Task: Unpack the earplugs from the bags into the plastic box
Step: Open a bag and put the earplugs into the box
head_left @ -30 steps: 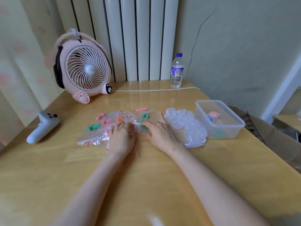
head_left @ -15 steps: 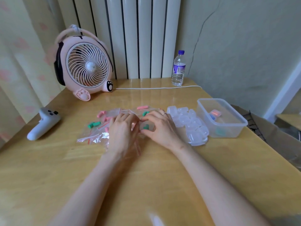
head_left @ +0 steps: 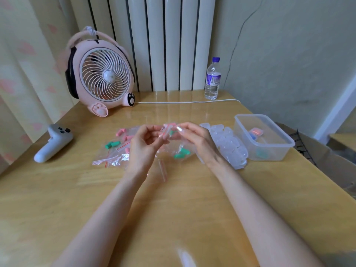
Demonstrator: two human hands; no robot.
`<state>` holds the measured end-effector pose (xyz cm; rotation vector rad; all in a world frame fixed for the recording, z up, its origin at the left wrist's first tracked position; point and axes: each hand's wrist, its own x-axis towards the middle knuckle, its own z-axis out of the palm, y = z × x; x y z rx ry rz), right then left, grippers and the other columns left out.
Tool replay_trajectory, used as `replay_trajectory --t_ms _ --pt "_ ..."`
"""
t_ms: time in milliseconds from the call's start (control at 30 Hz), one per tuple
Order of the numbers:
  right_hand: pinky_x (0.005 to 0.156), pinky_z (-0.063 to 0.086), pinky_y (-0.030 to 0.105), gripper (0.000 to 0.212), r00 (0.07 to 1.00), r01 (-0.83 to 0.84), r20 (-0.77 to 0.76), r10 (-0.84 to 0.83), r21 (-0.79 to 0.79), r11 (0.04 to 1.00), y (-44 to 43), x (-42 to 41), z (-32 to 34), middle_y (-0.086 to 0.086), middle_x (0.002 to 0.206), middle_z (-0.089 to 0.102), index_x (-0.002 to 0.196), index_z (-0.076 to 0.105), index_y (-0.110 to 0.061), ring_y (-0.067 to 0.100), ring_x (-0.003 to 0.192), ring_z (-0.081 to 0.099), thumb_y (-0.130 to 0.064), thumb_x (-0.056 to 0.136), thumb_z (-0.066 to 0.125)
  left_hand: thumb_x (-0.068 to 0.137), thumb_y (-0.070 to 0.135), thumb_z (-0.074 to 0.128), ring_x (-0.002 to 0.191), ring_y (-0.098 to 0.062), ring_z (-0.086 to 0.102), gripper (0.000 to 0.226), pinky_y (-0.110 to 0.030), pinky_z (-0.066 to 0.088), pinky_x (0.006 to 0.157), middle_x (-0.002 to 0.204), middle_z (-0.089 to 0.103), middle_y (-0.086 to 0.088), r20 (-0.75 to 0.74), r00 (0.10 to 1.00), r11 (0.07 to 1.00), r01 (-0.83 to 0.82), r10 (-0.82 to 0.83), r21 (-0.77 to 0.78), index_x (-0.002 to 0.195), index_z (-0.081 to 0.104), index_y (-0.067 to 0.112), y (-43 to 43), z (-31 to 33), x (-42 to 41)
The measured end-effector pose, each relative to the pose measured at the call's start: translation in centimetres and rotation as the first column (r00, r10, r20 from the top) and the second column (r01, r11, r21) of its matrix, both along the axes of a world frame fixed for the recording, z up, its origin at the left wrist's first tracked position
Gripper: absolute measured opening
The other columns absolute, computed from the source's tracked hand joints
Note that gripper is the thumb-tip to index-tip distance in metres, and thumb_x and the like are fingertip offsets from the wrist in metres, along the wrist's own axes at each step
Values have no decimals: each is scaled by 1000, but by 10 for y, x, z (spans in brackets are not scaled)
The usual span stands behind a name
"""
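Over loose bags [head_left: 113, 151], near clear cases [head_left: 231, 145] — left hand [head_left: 143, 145], right hand [head_left: 198, 137] pinch held bag [head_left: 181, 149].

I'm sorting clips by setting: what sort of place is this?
Probably a room at home: a white column radiator behind a glossy wooden table, a pink paw-footed desk fan, patterned curtains.

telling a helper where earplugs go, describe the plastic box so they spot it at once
Find the water bottle far back on the table, then come nearer along the right side. The plastic box sits there, right of a heap of small clear cases. It alone is a deep open tub.
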<state>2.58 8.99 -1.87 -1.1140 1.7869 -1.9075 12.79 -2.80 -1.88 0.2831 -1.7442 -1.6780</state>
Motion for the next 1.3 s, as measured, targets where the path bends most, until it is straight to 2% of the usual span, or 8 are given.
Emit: replay_trajectory --t_ms 67,133,333,533,667,800,1133,1300 --pt "89 51 35 21 996 57 -62 -56 5 998 -2 2 -2 10 99 72 91 67 -9 24 96 67 -28 83 66 78 2 70 73 -11 66 20 -27 54 76 80 66 1 17 1000 995 16 -14 -102 91 60 13 2 0 0" --pt "75 52 25 5 990 116 -75 -116 -4 993 -3 4 -1 7 90 71 79 66 -12 12 80 68 -13 83 69 77 2 72 79 -8 66 22 -24 54 76 83 68 4 23 999 990 29 -26 -135 94 61 11 4 0 0" --pt "59 47 17 17 994 112 -4 -112 3 994 5 2 7 -15 67 68 73 65 -13 3 58 60 0 84 65 72 2 71 74 -12 68 29 -27 52 79 74 73 2 46 995 990 79 -85 116 99 60 8 2 1 0" --pt "66 49 21 21 999 -26 -42 26 13 1000 5 6 8 24 110 64 91 65 -12 25 79 62 6 82 64 64 -1 74 68 -19 63 26 -29 48 71 72 66 -12 109 991 985 54 -72 162 83 61 11 -2 -3 0" --pt "72 48 23 29 988 -84 -122 98 116 990 6 8 10 17 130 53 85 67 -21 29 85 61 6 78 67 62 1 78 54 -9 53 27 -13 40 49 68 54 -10 149 988 989 22 -44 147 79 60 12 -3 -2 0" --pt "71 49 24 34 988 -65 -125 85 153 986 7 7 10 12 129 54 79 66 -20 18 78 58 14 74 66 52 11 81 73 -24 52 33 -19 44 58 81 54 -16 144 988 989 32 -53 143 77 59 13 -6 -5 -1" --pt "69 48 18 28 982 -10 -180 66 295 956 13 4 12 -6 72 59 72 58 -15 1 63 55 9 73 72 60 12 82 70 -18 47 30 -27 41 66 80 55 -12 156 985 994 84 -72 -74 81 60 12 -2 -6 -1" --pt "67 47 17 25 982 -29 -169 81 288 957 16 4 13 -6 73 58 73 58 -13 3 65 54 10 75 71 74 21 76 77 -12 55 18 -25 41 71 86 61 -1 169 984 902 124 -58 -413 80 62 12 -4 -4 -1"
